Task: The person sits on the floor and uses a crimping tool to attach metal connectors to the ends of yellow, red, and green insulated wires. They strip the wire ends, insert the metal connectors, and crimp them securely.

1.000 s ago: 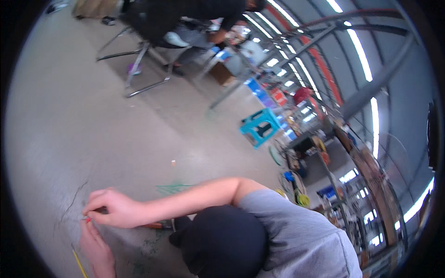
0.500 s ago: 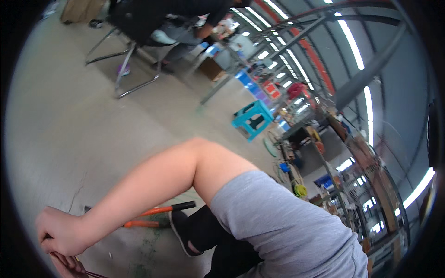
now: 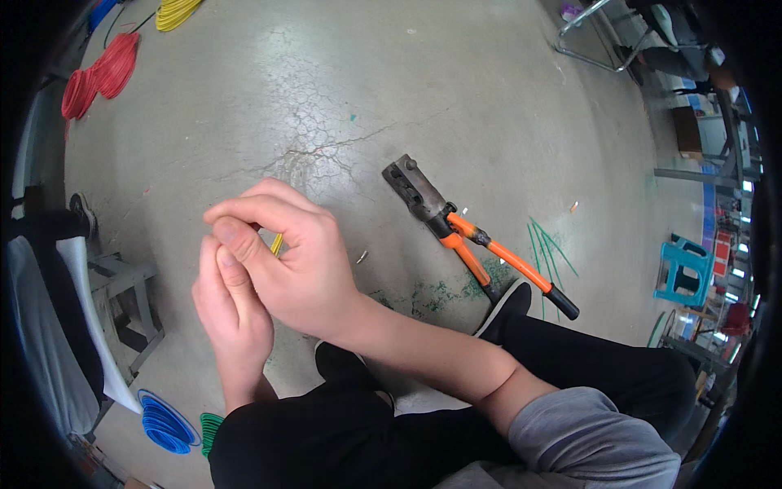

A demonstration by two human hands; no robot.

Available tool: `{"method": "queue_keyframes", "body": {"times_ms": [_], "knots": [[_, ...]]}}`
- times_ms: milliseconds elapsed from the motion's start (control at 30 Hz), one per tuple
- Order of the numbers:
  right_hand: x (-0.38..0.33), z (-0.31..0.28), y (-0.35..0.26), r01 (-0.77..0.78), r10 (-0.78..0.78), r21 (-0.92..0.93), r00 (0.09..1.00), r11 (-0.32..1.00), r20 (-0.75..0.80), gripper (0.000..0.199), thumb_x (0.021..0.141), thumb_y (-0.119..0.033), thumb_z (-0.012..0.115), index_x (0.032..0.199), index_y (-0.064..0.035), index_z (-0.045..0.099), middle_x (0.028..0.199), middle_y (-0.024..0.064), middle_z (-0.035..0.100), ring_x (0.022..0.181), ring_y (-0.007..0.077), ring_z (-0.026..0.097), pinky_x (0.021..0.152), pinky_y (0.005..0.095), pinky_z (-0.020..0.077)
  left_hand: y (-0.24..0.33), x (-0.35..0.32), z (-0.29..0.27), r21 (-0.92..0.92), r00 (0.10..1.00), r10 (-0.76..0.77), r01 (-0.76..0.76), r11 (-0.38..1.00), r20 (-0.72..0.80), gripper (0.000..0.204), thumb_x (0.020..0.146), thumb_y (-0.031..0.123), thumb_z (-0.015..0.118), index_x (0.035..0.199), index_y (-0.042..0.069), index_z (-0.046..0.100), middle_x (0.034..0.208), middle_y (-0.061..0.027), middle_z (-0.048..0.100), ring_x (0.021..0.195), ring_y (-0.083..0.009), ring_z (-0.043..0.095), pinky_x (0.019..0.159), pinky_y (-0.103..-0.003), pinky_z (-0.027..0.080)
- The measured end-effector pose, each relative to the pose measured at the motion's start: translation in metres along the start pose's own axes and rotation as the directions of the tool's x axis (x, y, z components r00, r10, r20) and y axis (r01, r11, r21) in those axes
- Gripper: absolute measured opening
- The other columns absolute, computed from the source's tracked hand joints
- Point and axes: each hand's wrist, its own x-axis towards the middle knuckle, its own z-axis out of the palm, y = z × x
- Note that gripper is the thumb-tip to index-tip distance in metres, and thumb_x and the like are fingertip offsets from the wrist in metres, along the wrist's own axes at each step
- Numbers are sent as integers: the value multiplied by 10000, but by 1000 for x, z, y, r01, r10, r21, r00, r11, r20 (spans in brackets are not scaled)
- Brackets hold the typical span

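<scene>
My right hand (image 3: pixel 297 253) and my left hand (image 3: pixel 232 314) are pressed together left of the middle, above the floor. Both are closed, with the right thumb laid along the left fingers. A short stretch of yellow wire (image 3: pixel 278 244) shows in the gap by my right palm. Its ends, and anything else between the fingers, are hidden. To the right of my hands, a hydraulic crimping tool (image 3: pixel 425 202) with a dark metal head and orange handles lies on the floor, its handles spread a little. One black grip rests near my shoe (image 3: pixel 507 308).
Thin green wires (image 3: pixel 544 248) and green scraps lie beside the tool. Coils of red wire (image 3: pixel 114 65), yellow wire (image 3: pixel 175 11), blue wire (image 3: pixel 165 425) and green wire (image 3: pixel 210 432) are at the left. A turquoise stool (image 3: pixel 684 270) and a chair (image 3: pixel 586 49) stand at the right.
My view has swung from the room on the right down to the floor before me. Both hands now show fully, still held together. The crimping tool has come into full view.
</scene>
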Motion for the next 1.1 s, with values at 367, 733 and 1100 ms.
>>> {"method": "queue_keyframes", "body": {"times_ms": [367,733,1100], "knots": [[31,-76,6,-130,112,64,965,989,236,180,990,-167,714,1026,0,771,956,53,704,906,135,644,845,273,520,13,22,35,-208,978,51,-8,978,202,339,1117,268,444,1183,-21,608,777,-110,585,708,-157,521,656,-308,435],[12,-81,9,-198,184,86,972,976,146,284,1031,-247,667,1046,31,722,967,77,674,942,140,627,865,299,504,3,23,29,-259,915,5,109,960,403,330,1114,294,459,1016,2,578,686,-145,521,596,-253,468,579,-367,410],[-82,-159,127,411,527,-830,641,378,558,183,839,-53,651,1021,-65,634,1076,105,589,1050,305,597,916,399,539,-6,13,10,-357,939,-93,216,909,332,366,1122,310,450,887,36,516,712,15,415,668,-75,349,588,-273,315]]}}
